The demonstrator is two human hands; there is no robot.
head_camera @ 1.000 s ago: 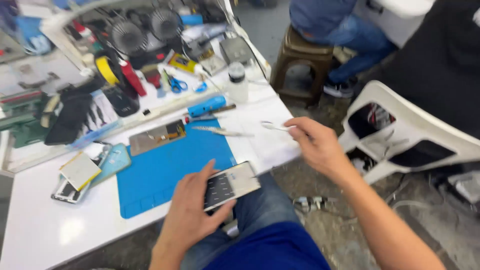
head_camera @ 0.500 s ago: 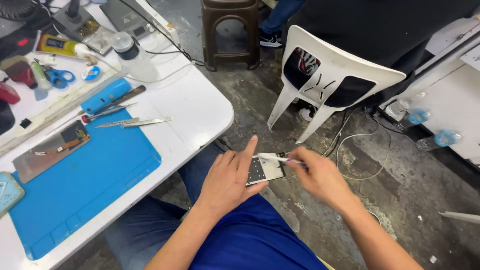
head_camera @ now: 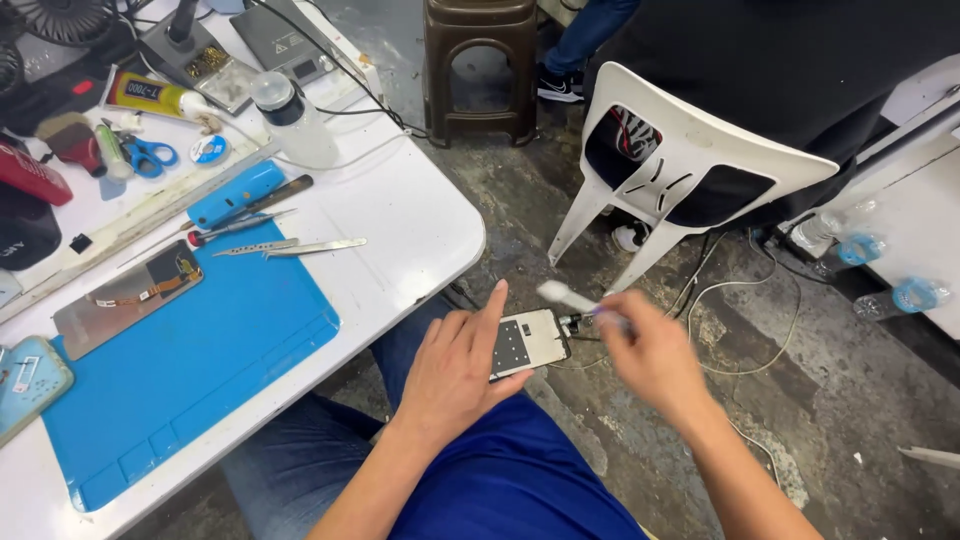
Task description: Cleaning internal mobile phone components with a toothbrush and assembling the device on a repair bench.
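Phone frame [head_camera: 528, 343] in left hand [head_camera: 455, 375]

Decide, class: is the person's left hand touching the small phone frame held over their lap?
Touching. The head view shows the left hand gripping the phone frame, its fingers wrapped along the frame's left edge with no gap.

Right hand [head_camera: 650, 355] and brush [head_camera: 565, 297] motion-blurred
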